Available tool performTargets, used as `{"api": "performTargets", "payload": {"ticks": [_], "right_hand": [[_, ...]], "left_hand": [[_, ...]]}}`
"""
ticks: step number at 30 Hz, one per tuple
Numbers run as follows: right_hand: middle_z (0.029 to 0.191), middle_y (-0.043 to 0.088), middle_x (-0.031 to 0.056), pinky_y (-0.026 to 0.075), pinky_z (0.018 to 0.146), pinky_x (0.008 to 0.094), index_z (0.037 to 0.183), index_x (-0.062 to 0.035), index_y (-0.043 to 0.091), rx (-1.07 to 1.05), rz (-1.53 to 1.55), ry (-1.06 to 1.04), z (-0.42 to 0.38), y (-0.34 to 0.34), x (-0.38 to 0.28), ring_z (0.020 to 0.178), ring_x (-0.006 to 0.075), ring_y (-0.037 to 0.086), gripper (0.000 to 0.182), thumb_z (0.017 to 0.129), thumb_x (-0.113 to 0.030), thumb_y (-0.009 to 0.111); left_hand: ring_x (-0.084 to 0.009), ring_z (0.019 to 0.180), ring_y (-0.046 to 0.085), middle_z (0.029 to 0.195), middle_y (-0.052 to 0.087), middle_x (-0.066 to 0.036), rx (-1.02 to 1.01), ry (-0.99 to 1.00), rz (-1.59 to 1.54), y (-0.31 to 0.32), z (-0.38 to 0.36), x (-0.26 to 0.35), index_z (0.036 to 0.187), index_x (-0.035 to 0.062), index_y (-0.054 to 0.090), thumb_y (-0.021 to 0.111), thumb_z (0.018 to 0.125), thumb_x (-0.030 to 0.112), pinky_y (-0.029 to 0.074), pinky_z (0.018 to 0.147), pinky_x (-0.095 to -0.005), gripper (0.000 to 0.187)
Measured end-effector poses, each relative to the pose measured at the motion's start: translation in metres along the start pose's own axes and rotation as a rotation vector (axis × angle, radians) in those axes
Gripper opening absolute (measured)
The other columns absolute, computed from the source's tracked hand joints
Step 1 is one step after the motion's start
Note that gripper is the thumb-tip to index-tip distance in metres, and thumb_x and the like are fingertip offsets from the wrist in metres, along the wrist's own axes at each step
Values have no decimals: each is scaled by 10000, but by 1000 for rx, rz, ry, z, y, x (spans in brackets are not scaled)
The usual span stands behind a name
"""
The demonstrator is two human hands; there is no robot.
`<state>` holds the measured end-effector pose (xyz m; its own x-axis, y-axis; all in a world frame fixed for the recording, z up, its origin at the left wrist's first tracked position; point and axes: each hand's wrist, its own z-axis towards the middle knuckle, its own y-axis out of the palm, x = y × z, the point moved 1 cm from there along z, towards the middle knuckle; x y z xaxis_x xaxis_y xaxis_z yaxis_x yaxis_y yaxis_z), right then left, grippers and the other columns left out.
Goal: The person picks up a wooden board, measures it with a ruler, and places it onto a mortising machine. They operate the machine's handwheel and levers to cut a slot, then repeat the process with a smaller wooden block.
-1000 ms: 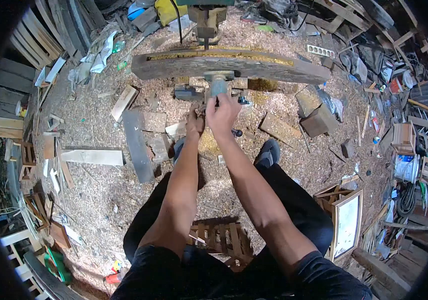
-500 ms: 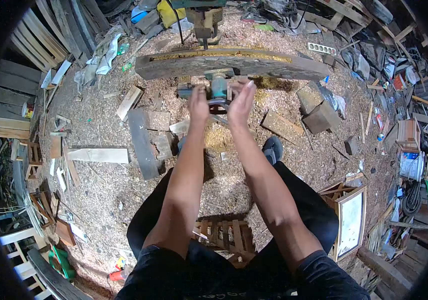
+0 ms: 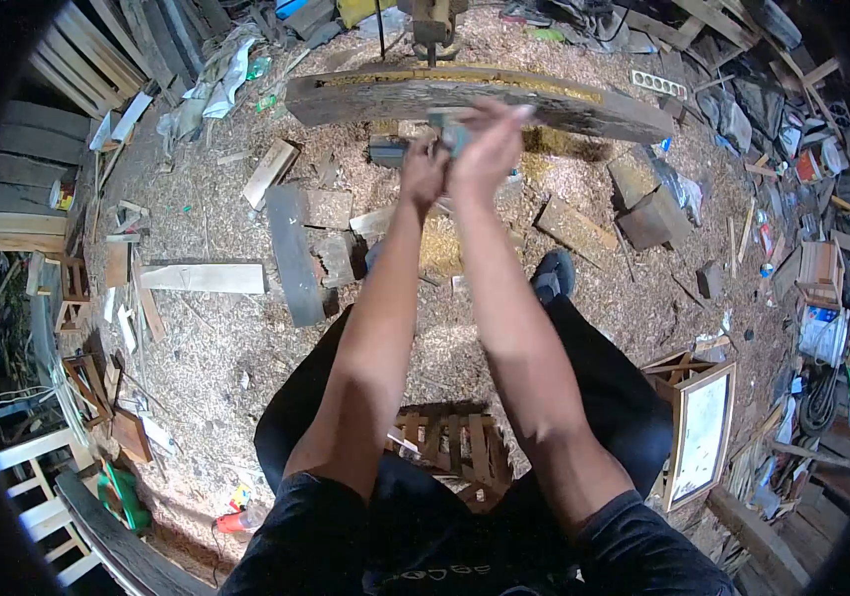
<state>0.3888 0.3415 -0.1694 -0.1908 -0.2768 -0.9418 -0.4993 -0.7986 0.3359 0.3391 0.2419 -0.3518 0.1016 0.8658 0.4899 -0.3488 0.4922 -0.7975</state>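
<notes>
Left hand (image 3: pixel 425 173) and right hand (image 3: pixel 488 157) are now covering the previously visible wheel of a teal clamp (image 3: pixel 455 133), apparently turning it beside a slotted beam (image 3: pixel 485 97); their grip cannot be told.

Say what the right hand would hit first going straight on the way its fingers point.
Probably the long wooden beam, right ahead of the right hand in the picture. Depth is unclear from one view; it might pass over.
</notes>
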Motion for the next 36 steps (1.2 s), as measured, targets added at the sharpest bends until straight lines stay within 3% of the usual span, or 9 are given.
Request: {"api": "performTargets", "payload": {"ticks": [2,7,10,13,23,27,30,31,36], "right_hand": [[865,651,126,453,783,365,988,29,614,190,-171,-36,34,-36,32,801,220,589,759,993,-592,177],[1000,618,181,421,887,434,1026,14,591,130,-439,179,13,-91,111,964,291,573,676,1023,-505,159],[1031,632,221,453,887,417,1114,65,557,114,-466,-155,-31,-40,75,971,317,611,768,1000,-567,137],[922,646,222,501,867,422,1059,62,551,-174,208,116,-16,-12,3,953,327,649,853,954,-652,94],[1026,626,209,439,980,417,1132,54,531,193,59,227,37,-94,72,1001,303,607,770,989,-591,136],[1222,540,225,348,1054,430,1220,42,502,0,-257,43,-23,-73,102,1190,327,506,645,1026,-465,154],[1168,532,220,480,932,447,1238,59,433,-351,201,-96,-57,-15,32,1033,328,607,625,1019,-481,207],[985,642,228,502,875,407,1243,25,401,-412,255,-109,-69,10,-1,864,314,675,747,970,-615,131],[948,646,172,494,857,396,1139,0,498,-246,151,-475,-16,26,-70,924,282,647,805,939,-676,108]], "left_hand": [[-372,1377,304,1462,367,-209,-206,-584,-550,-47,-25,37,1393,73,432,336,972,459,222,1144,-473,579],[-378,1398,267,1480,299,-282,-766,-279,508,-14,-77,-75,1427,21,380,315,961,537,198,1146,-504,698],[-392,1350,352,1417,390,-300,-341,-755,-249,-12,-57,-77,1399,16,422,366,943,574,269,1109,-493,723],[-351,1315,399,1344,510,-238,-16,-737,-1020,-49,3,-11,1369,-23,453,323,926,658,258,1106,-442,823],[-339,1303,419,1348,508,-188,-26,-351,-532,-19,-13,5,1281,63,525,456,938,440,291,1096,-435,514],[-378,1239,472,1299,529,-231,-423,-371,538,-17,-74,-78,1338,-15,468,445,937,459,332,1094,-382,621],[-426,1343,335,1428,378,-277,-461,-806,34,-27,-67,-84,1382,-44,391,413,954,492,245,1123,-448,686],[-426,1301,401,1378,432,-306,-578,-606,19,-18,-60,-104,1361,-69,420,418,950,514,297,1094,-425,713],[-423,1244,463,1329,486,-311,129,-569,-725,-55,24,4,1331,-85,453,440,940,540,337,1062,-414,737]]}}
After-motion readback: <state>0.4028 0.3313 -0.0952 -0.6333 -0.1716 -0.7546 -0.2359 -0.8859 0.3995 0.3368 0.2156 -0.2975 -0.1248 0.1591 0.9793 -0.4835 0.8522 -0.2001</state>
